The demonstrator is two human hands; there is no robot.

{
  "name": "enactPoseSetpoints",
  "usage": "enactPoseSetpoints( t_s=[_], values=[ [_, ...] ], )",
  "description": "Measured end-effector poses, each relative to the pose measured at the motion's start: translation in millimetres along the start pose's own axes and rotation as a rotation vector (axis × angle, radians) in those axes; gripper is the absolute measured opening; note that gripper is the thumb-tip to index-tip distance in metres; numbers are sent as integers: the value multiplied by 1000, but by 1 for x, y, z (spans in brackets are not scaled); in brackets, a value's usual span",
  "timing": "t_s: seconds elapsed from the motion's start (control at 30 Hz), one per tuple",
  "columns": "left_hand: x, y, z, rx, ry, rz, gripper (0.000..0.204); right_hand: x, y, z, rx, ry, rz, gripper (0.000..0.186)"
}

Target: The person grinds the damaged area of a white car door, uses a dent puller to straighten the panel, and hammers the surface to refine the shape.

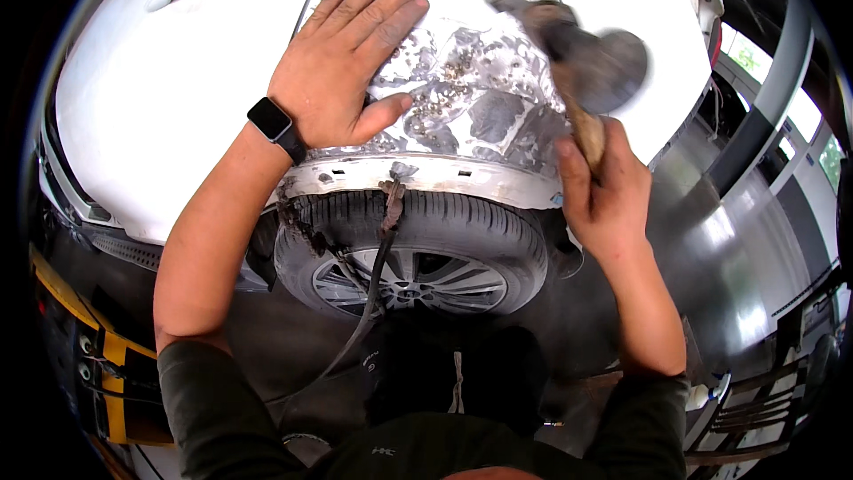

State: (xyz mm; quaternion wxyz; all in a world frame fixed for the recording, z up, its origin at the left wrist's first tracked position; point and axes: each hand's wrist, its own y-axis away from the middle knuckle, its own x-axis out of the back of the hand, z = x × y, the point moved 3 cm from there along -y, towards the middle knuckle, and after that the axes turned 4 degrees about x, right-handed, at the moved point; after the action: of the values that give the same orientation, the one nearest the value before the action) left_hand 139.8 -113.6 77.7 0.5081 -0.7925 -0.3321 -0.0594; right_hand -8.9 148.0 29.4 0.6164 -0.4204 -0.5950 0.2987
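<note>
My left hand (342,76) lies flat on a car's white body panel (222,80), fingers spread, at the left edge of a dented patch (493,116) ground to bare metal. A hammer (582,58) with a wooden handle is in my right hand (613,187); fingers wrap the handle's lower end. Its dark head is smeared by motion over the patch's right side, and I cannot tell whether it touches the metal. Below, a clamp (392,204) grips the wheel arch lip (511,185), with a dark cable (360,329) running down from it.
Under the arch sits the wheel (409,280) with its tyre (493,227). A yellow-and-black unit (133,382) stands low on the left. At the lower right are a slatted rack (755,409) and a white bottle (698,396). A grey post (769,116) rises at the right.
</note>
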Motion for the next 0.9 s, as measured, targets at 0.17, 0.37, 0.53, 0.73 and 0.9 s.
enactPoseSetpoints(
  t_s=[0.17, 0.37, 0.53, 0.73, 0.9],
  values=[
    [0, 1, 2, 6, 17, -1, 84, -4, 3, 0, -24, -4, -52, 28],
    [1, 1, 2, -5, -3, -13, 85, -5, 1, -8, 60, -115, 71, 29],
    [0, 1, 2, -8, -11, -3, 84, -11, -4, -4, -64, -13, -117, 29],
    [1, 1, 1, -8, 10, 0, 84, -15, -2, -1, -54, 0, -133, 29],
    [0, 0, 2, -11, 18, 5, 84, -9, 1, -4, 98, -137, 73, 29]
  ],
)
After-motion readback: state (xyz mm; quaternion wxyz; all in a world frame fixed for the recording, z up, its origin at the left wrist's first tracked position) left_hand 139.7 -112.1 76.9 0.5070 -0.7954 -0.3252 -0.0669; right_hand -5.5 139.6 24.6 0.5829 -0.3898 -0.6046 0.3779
